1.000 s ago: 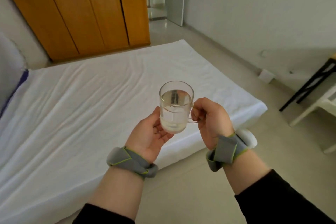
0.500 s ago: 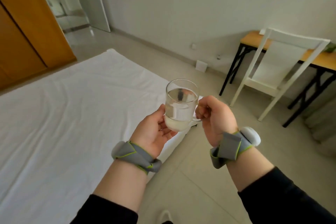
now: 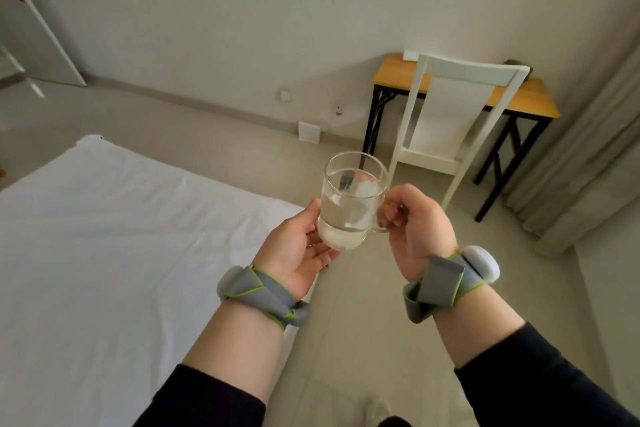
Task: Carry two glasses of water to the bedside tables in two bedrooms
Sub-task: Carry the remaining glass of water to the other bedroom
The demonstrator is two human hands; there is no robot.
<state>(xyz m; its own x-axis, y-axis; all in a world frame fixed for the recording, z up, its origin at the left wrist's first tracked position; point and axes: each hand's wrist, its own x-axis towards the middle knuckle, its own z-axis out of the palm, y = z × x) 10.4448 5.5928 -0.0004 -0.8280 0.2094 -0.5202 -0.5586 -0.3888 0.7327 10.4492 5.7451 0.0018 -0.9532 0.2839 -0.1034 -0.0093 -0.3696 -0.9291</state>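
Bedroom seen from your head camera, items ordered by size. The tiled floor (image 3: 207,135) runs from the open door (image 3: 31,28) at far left to the grey curtain (image 3: 588,163) at right. The bed (image 3: 104,253), covered by a white sheet, fills the lower left, its corner just below and left of your hands. Against the far wall stands the table (image 3: 398,71), with a wooden top and black legs; a white chair (image 3: 446,121) stands in front of it, its back toward you. Your two forearms enter from the bottom edge in dark sleeves, each wrist wrapped in a grey band with green trim. Your left hand (image 3: 298,250) lies palm up under the glass of water (image 3: 351,206), its fingers loosely cupped against the base and lower wall. Your right hand (image 3: 415,222) has its fingers curled and pinching the clear handle on the glass's right side. The glass is upright, held in the air between both hands, above the floor just beside the bed's corner and well apart from the table. Water fills roughly the lower two thirds.
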